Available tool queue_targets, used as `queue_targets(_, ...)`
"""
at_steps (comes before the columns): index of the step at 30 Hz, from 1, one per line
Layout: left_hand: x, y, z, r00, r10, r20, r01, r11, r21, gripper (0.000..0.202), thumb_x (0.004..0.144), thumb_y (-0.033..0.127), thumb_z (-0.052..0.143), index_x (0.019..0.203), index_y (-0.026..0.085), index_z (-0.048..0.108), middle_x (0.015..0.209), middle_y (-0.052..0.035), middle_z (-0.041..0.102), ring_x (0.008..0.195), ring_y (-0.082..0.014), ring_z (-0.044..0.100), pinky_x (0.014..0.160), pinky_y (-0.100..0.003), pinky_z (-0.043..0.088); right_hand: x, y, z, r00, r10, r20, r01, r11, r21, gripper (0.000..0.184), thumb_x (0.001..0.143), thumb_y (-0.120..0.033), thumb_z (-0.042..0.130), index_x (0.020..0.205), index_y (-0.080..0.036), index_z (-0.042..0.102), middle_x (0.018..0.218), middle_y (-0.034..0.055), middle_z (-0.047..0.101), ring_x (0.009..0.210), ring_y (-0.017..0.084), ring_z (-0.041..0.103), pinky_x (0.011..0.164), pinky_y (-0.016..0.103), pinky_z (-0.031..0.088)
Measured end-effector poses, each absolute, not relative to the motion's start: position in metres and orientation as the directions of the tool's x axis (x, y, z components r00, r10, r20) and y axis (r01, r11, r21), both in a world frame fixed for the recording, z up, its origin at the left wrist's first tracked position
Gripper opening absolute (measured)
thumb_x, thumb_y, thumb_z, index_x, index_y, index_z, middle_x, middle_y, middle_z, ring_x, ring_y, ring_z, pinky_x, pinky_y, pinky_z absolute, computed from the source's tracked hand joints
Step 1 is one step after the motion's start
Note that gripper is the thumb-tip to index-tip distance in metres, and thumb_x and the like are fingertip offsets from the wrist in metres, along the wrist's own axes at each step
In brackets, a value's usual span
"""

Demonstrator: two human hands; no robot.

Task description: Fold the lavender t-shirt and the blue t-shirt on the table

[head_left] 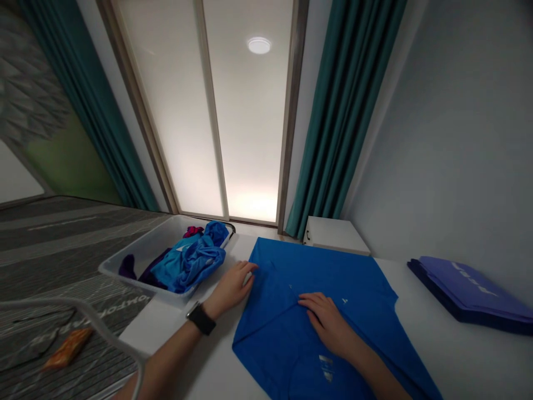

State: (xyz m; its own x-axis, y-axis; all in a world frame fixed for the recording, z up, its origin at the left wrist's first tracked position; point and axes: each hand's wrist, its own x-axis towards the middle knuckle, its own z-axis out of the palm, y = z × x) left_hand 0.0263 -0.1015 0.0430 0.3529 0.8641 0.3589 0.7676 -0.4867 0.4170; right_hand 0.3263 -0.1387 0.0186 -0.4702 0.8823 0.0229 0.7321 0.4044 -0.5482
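Blue shirt (pixel 291 272) lies spread on the white counter (pixel 478 361) in front of you. Your hands are apart: left hand (pixel 237 282) at the shirt's left edge, whether pinching cloth you cannot tell; right hand (pixel 328 325) resting palm down on the shirt, fingers extended. Plastic bin (pixel 145 244) with crumpled clothes (pixel 187 261) to your left; folded purple garments (pixel 470 286) to your right.

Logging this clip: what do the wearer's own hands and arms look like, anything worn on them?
Both the left hand and right hand are ungloved, and no sleeve shows on either forearm. The left wrist wears a watch with a broad black strap; the right wrist is bare. No rings or markings are discernible on the fingers.
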Motion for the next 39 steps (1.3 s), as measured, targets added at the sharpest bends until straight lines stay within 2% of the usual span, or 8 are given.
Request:
queue_targets(10,0.02,-0.047,-0.009,0.184,0.912,0.367,0.71,-0.381,0.592,0.031,0.087,0.019,0.046,0.113,0.017,0.063,0.102,-0.007,0.066,0.065,-0.0151,0.057,0.069,-0.03,0.047,0.321,-0.136,0.027,-0.517,0.856,0.027,0.745,0.465,-0.478,0.041,0.097,-0.026,0.032,0.129,-0.027,0.057,0.13,0.0074,0.058,0.118,0.023,0.05,0.102,0.044,0.036)
queue_targets(14,0.018,-0.045,-0.013,0.194,0.917,0.349,0.701,-0.379,0.604,0.03,0.086,0.02,0.049,0.112,0.018,0.064,0.102,-0.0063,0.066,0.069,-0.0157,0.057,0.07,-0.029,0.047,0.306,-0.105,0.042,-0.556,0.831,0.003,0.741,0.498,-0.45,0.036,0.096,-0.027,0.036,0.122,-0.025,0.061,0.115,0.0072,0.065,0.105,0.023,0.057,0.092,0.038,0.043)
queue_targets(18,0.02,-0.043,-0.014,0.187,0.924,0.335,0.711,-0.362,0.602,0.027,0.085,0.019,0.051,0.108,0.019,0.066,0.103,-0.0065,0.064,0.074,-0.0165,0.06,0.073,-0.029,0.047,0.268,-0.052,0.044,-0.582,0.805,0.115,0.688,0.563,-0.457,0.034,0.096,-0.019,0.035,0.114,-0.021,0.064,0.107,0.0074,0.065,0.102,0.02,0.058,0.088,0.031,0.042)
queue_targets(21,0.021,-0.043,-0.015,0.176,0.924,0.34,0.715,-0.357,0.601,0.025,0.085,0.019,0.052,0.105,0.019,0.067,0.102,-0.0059,0.064,0.075,-0.0163,0.061,0.073,-0.028,0.047,0.238,-0.021,0.035,-0.571,0.803,0.169,0.72,0.589,-0.367,0.03,0.095,-0.016,0.04,0.114,-0.02,0.064,0.109,0.0092,0.062,0.105,0.02,0.054,0.09,0.032,0.039)
queue_targets(27,0.022,-0.043,-0.015,0.162,0.928,0.335,0.726,-0.342,0.597,0.024,0.085,0.017,0.053,0.105,0.019,0.067,0.101,-0.0054,0.063,0.074,-0.0156,0.061,0.073,-0.028,0.047,0.211,-0.003,0.017,-0.571,0.806,0.153,0.78,0.591,-0.205,0.019,0.096,-0.029,0.048,0.105,-0.02,0.062,0.109,0.0098,0.058,0.105,0.024,0.049,0.088,0.036,0.037)
queue_targets(31,0.022,-0.043,-0.015,0.151,0.933,0.326,0.728,-0.328,0.602,0.023,0.085,0.017,0.052,0.103,0.019,0.067,0.102,-0.0059,0.063,0.076,-0.0159,0.061,0.075,-0.028,0.047,0.206,-0.003,0.016,-0.571,0.803,0.172,0.749,0.595,-0.291,0.015,0.097,-0.025,0.044,0.097,-0.019,0.058,0.106,0.0086,0.059,0.102,0.021,0.051,0.086,0.033,0.036)
queue_targets(36,0.021,-0.043,-0.015,0.145,0.934,0.326,0.702,-0.329,0.632,0.025,0.087,0.016,0.048,0.104,0.019,0.066,0.101,-0.006,0.063,0.076,-0.0165,0.062,0.076,-0.03,0.048,0.2,-0.006,0.016,-0.555,0.819,0.146,0.739,0.566,-0.367,0.023,0.101,-0.029,0.035,0.112,-0.019,0.053,0.094,0.0048,0.066,0.091,0.019,0.061,0.081,0.029,0.038)
queue_targets(39,0.021,-0.041,-0.016,0.15,0.932,0.33,0.698,-0.336,0.632,0.027,0.088,0.014,0.045,0.106,0.018,0.066,0.101,-0.0066,0.063,0.081,-0.0176,0.062,0.078,-0.03,0.048,0.202,-0.008,0.014,-0.521,0.847,0.109,0.75,0.515,-0.415,0.029,0.098,-0.035,0.044,0.122,-0.019,0.051,0.105,0.0081,0.068,0.101,0.022,0.061,0.087,0.032,0.039)
